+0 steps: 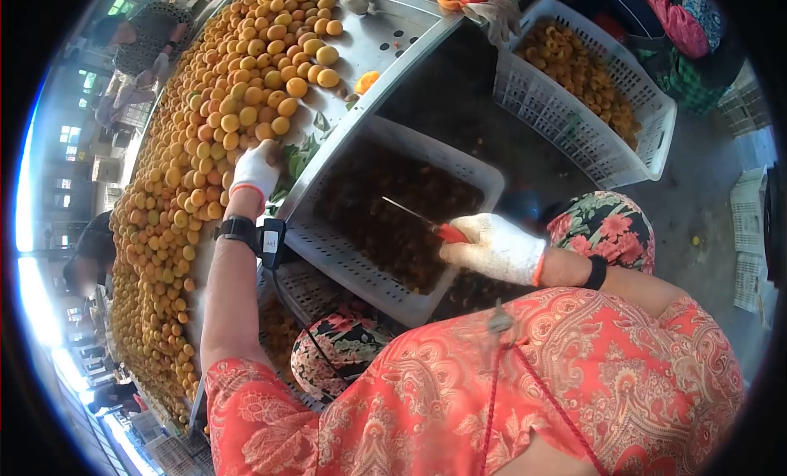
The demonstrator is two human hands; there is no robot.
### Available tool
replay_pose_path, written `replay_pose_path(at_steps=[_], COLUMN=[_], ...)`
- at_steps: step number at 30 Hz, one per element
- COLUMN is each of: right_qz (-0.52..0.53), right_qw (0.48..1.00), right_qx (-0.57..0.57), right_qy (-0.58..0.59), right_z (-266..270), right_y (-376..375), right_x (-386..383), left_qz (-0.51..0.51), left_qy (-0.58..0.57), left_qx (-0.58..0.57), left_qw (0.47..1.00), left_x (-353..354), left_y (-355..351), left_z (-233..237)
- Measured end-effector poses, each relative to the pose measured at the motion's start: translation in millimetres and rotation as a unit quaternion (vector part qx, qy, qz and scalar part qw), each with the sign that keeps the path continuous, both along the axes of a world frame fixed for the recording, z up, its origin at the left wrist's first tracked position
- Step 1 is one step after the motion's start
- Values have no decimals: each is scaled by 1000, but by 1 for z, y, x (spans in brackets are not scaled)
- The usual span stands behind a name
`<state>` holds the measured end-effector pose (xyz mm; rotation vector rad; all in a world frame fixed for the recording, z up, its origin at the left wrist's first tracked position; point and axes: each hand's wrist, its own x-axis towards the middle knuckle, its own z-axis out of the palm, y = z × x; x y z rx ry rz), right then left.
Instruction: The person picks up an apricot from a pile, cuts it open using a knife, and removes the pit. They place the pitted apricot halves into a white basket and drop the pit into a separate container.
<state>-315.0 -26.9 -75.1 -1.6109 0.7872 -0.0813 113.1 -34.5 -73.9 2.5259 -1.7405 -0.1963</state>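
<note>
Right hand (496,246) gripped a red-handled knife (451,233), slim blade (406,209) out. Left hand (257,166) was at the edge of the piled yellow-orange fruit (221,111), its grip impossible to tell; label (270,241) by that wrist was too tiny to read.

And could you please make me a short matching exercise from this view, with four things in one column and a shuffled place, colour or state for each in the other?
Things:
1. Left hand
2. Right hand
3. Knife
4. Apricots

Places, colours and states:
A. Closed around a handle
B. Heaped across the metal table
C. Gloved, at the edge of the fruit heap
D. Red at the handle, with a thin blade

Right pairs: 1-C, 2-A, 3-D, 4-B.
</note>
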Motion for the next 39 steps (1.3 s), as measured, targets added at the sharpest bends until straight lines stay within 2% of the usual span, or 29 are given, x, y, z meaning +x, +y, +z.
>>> replay_pose_path(at_steps=[2, 4, 6, 7, 10, 11, 12, 14, 15, 17, 20, 22, 23, 28, 31, 39], right_qz=[-4, -6, -1, -6, -60, -66, -56, -53, -29, -15, 6, 39, 44, 70, 70, 67], right_qw=[1000, 1000, 1000, 1000, 989, 988, 981, 967, 972, 969, 954, 948, 955, 956, 954, 956], right_qx=[0, -3, 21, 23, -9, 12, 4, 75, -19, -44, -99, -138, -105, -108, -112, -143], right_qy=[-4, -11, -18, -20, -133, -140, -187, -236, -231, -245, -284, -286, -275, -262, -268, -248], right_z=[1, 6, 14, 18, 14, 22, 24, 32, 55, 77, 84, 89, 95, 106, 103, 109], right_y=[1, 4, 4, 4, 10, 12, 14, 24, 32, 51, 68, 75, 82, 95, 99, 105], right_x=[1, 1, 0, -1, -3, -5, -6, -5, -8, -10, -12, -14, -15, -20, -21, -24], left_qz=[17, 32, 72, 118, 124, 115, 107, 84, 76, 72, 66, 71, 76, 61, 99, 99], left_qy=[16, 30, 104, 183, 411, 462, 510, 600, 618, 664, 708, 703, 698, 686, 670, 649], left_qx=[45, 6, -26, -77, -191, -217, -242, -253, -261, -279, -325, -351, -374, -387, -412, -457], left_qw=[999, 999, 992, 973, 883, 852, 819, 754, 738, 690, 624, 614, 606, 613, 609, 600], left_x=[3, -2, -21, -38, -97, -116, -136, -180, -195, -223, -253, -273, -280, -290, -302, -313], left_y=[-2, 5, 17, 26, 65, 80, 95, 130, 143, 167, 193, 204, 207, 220, 217, 217], left_z=[0, 3, 29, 43, 96, 108, 118, 137, 138, 135, 136, 143, 147, 151, 153, 151])
